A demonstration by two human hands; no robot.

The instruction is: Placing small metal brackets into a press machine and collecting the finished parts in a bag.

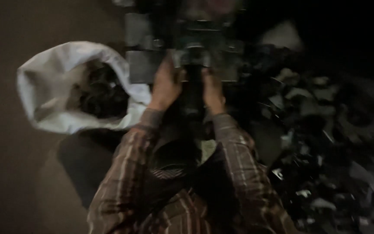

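The picture is dark and blurred. Both of my hands grip a dark, narrow object (192, 93) held upright between them. My left hand (166, 83) clasps its left side and my right hand (213, 91) its right side. The object's top meets a grey metal machine part (141, 65) with blocky sections. My sleeves are plaid. What the dark object is, I cannot tell.
An open white sack (48, 91) with dark scraps inside lies on the floor to the left. A heap of dark and pale scrap pieces (321, 143) spreads across the right side. Brown floor (5, 173) shows at the left.
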